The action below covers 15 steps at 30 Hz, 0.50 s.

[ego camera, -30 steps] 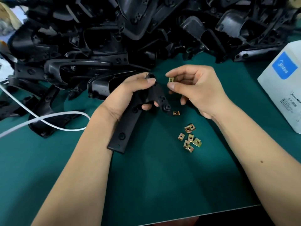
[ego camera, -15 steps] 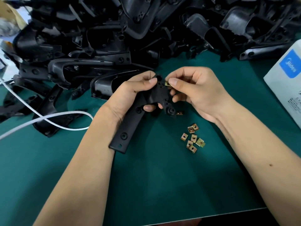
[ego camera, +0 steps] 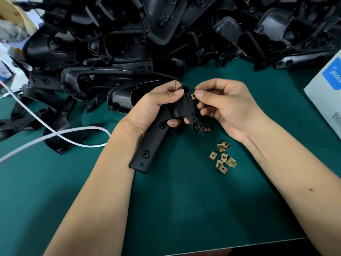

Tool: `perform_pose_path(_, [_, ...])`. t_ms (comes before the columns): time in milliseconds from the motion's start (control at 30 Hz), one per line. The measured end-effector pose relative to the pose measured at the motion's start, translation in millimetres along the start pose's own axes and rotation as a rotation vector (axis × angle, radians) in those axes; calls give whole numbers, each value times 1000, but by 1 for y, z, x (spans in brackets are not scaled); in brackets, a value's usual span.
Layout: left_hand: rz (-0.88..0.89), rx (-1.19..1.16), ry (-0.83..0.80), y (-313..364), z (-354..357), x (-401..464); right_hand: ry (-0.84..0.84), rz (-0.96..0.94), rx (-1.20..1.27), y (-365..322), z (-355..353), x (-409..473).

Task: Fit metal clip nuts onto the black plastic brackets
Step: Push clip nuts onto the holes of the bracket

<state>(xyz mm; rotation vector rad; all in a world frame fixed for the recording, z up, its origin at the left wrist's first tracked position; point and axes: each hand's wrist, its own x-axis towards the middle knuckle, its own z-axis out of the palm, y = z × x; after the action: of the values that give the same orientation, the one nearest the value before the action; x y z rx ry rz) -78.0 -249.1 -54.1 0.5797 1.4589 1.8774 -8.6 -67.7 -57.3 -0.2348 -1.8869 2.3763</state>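
Observation:
My left hand (ego camera: 151, 106) grips a long black plastic bracket (ego camera: 151, 145) above the green mat, its lower end pointing toward me. My right hand (ego camera: 227, 106) pinches a small brass-coloured clip nut (ego camera: 193, 97) between thumb and forefinger and presses it against the bracket's upper right edge. A second clip nut (ego camera: 208, 128) shows at the bracket's lower right tip. Several loose clip nuts (ego camera: 222, 157) lie on the mat, below my right hand.
A big heap of black plastic brackets (ego camera: 166, 39) fills the back of the green mat (ego camera: 184, 209). A white cable (ego camera: 60, 134) loops across the left. A white cardboard box (ego camera: 326, 93) stands at the right edge. The mat's front edge runs near me.
My right hand has brought the clip nut leftwards from free air to the bracket's edge. The left hand has turned the bracket slightly toward it.

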Motion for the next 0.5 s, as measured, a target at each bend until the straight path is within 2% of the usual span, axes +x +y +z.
perform_pose_path(500, [61,83,52,-2,7,-1,172,2,109,7,11,-3])
